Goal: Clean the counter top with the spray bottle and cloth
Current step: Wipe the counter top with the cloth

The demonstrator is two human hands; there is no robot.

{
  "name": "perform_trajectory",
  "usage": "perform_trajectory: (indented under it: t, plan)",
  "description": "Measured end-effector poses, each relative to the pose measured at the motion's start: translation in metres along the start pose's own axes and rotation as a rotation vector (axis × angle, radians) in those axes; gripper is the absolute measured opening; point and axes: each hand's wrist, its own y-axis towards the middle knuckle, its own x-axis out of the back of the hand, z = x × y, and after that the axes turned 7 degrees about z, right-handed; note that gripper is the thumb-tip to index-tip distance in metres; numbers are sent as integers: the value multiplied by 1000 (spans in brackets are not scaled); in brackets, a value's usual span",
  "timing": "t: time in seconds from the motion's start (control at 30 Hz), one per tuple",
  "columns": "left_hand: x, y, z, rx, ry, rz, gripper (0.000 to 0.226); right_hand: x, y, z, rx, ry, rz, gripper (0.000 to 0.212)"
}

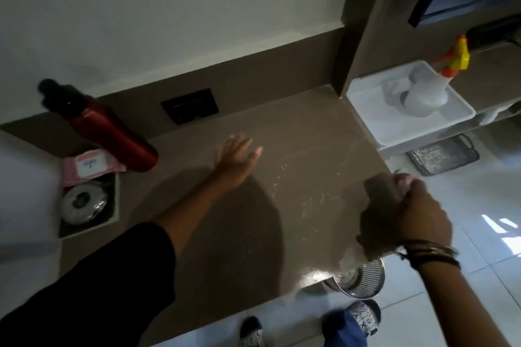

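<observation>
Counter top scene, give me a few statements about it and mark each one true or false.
1. The spray bottle stands in a white tray to the right of the counter. True.
2. The left hand holds the spray bottle. False: it rests open and flat on the counter top.
3. The right hand grips a cloth near the counter's right edge. True.
4. The red bottle is in the tray. False: it stands on the counter at the left.
</observation>
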Motion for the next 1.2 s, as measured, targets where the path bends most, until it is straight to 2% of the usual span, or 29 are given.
perform_trajectory:
  t: [0.1,0.17,0.27,0.33,0.43,0.53,0.7,0.93,1.07,1.2]
  plan:
    - [27,-25,86,76,183,70,60,-50,-31,21,39,-238,260,54]
    - [34,-26,110,73,262,108,64,-63,-39,23,21,-225,198,71]
    - [26,-20,112,-14,336,139,69,-60,-35,12,131,-343,13,77]
    - [11,-15,108,-56,377,113,74,-61,-24,-1,283,-435,79,77]
    - [-13,-15,102,-54,412,-61,76,-76,-12,-18,399,-580,219,90]
    - [-22,-16,102,-58,433,-187,73,-89,-6,-30,404,-581,209,90]
    - [-20,-14,101,-85,456,-234,75,-95,10,-26,349,-464,118,86]
    - [-18,-18,98,-72,472,-241,73,-91,114,47,271,-383,97,98]
    - [-18,-20,97,-77,459,-247,70,-111,108,104,434,-508,188,95]
    - [-15,-23,93,-75,435,-242,70,-146,6,105,744,-577,325,96]
